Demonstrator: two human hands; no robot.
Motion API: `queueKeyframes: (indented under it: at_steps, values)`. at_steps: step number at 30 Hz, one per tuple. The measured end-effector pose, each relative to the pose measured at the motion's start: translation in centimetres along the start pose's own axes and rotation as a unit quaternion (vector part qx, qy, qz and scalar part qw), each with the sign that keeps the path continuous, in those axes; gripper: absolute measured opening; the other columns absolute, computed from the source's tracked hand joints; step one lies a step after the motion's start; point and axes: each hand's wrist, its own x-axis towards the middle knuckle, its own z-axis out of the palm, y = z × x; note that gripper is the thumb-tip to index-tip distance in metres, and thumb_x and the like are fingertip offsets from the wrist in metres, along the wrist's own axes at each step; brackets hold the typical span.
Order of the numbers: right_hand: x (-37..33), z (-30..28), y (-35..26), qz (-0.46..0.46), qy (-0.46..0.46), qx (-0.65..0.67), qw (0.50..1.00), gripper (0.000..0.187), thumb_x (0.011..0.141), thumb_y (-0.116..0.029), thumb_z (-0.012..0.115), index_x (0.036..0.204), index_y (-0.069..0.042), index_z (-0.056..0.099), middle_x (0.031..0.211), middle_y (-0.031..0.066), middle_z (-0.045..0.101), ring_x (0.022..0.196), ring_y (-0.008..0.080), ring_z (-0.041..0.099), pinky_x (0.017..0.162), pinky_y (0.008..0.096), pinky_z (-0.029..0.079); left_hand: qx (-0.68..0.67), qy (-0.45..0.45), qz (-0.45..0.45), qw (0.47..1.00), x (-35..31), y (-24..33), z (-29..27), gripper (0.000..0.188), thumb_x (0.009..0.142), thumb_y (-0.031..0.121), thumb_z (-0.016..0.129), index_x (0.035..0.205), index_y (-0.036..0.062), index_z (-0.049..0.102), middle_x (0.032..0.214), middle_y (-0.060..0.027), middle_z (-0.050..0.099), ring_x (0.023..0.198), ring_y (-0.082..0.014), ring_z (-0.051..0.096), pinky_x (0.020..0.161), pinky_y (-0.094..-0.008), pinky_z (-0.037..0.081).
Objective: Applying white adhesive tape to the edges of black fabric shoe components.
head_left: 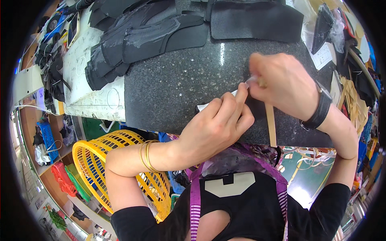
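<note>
Over the dark speckled stone slab (173, 84), my two hands meet at the fingertips. My left hand (217, 124), with gold bangles at its wrist, is closed on a narrow white strip (202, 107) that shows beyond the knuckles and near the fingertips. Slightly blurred, my right hand (281, 82) is closed too, with a dark watch on the wrist. A tan strip (271, 126) runs from under it to the slab's near edge. A bit of whitish, see-through material (252, 80) shows at the right fingers. The fingers partly hide how the strips are held.
Black cut pieces (148, 36) overlap along the slab's far side, and a larger black panel (255, 21) lies at far right. A yellow plastic basket (90, 154) stands below the left edge. A phone (73, 30) lies at far left. Brown paper scraps (356, 106) crowd the right.
</note>
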Motion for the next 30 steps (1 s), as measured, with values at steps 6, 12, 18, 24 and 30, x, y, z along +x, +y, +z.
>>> queueKeyframes:
  at_steps: [6, 12, 18, 24, 30]
  values:
    - [-2.2, -1.7, 1.4, 0.045, 0.094, 0.032, 0.994, 0.024, 0.076, -0.007, 0.069, 0.088, -0.002, 0.048, 0.074, 0.0142, 0.055, 0.071, 0.0344, 0.058, 0.065, 0.0394, 0.046, -0.293, 0.083, -0.111, 0.946, 0.0, -3.4, -0.4, 0.029, 0.073, 0.004, 0.069, 0.101, 0.0033, 0.061, 0.112, -0.0121, 0.062, 0.083, -0.0283, 0.06, 0.069, -0.0328, 0.052]
    - [-2.5, -0.7, -0.6, -0.097, 0.037, 0.098, 0.99, 0.04, 0.067, -0.003, 0.078, 0.094, -0.003, 0.047, 0.095, 0.0122, 0.058, 0.085, 0.0334, 0.059, 0.075, 0.036, 0.049, -0.352, -0.071, -0.117, 0.926, 0.6, -3.4, -0.8, 0.028, 0.076, 0.013, 0.072, 0.099, 0.0016, 0.061, 0.106, -0.0117, 0.061, 0.093, -0.0262, 0.057, 0.082, -0.0355, 0.047]
    - [-5.1, -1.9, -3.1, -0.153, 0.047, 0.162, 0.974, 0.041, 0.066, 0.003, 0.079, 0.084, -0.006, 0.044, 0.087, 0.0118, 0.062, 0.077, 0.03, 0.063, 0.057, 0.0366, 0.049, -0.796, -0.313, -0.248, 0.454, -0.1, -5.4, -3.2, 0.051, 0.101, 0.045, 0.045, 0.096, -0.0011, 0.066, 0.08, 0.0007, 0.061, 0.076, -0.0047, 0.051, 0.071, -0.0245, 0.045]
    - [-6.8, -1.2, -3.3, -0.095, 0.013, 0.211, 0.973, 0.038, 0.068, 0.006, 0.069, 0.1, 0.0, 0.05, 0.082, 0.0141, 0.059, 0.067, 0.0312, 0.061, 0.054, 0.0361, 0.05, -0.756, -0.389, -0.275, 0.45, -1.0, -4.7, -3.4, 0.046, 0.095, 0.049, 0.056, 0.09, 0.0043, 0.063, 0.066, 0.0077, 0.04, 0.059, -0.0041, 0.034, 0.049, -0.0252, 0.027]
    - [-2.9, -2.7, -3.1, 0.21, -0.25, 0.322, 0.889, 0.053, 0.067, -0.011, 0.084, 0.099, -0.003, 0.044, 0.086, 0.0117, 0.06, 0.076, 0.0246, 0.06, 0.07, 0.031, 0.047, -0.564, -0.337, -0.109, 0.746, 1.4, -6.6, -3.4, 0.026, 0.086, 0.019, 0.069, 0.093, 0.0008, 0.053, 0.077, -0.0082, 0.064, 0.072, -0.0167, 0.063, 0.061, -0.0327, 0.046]
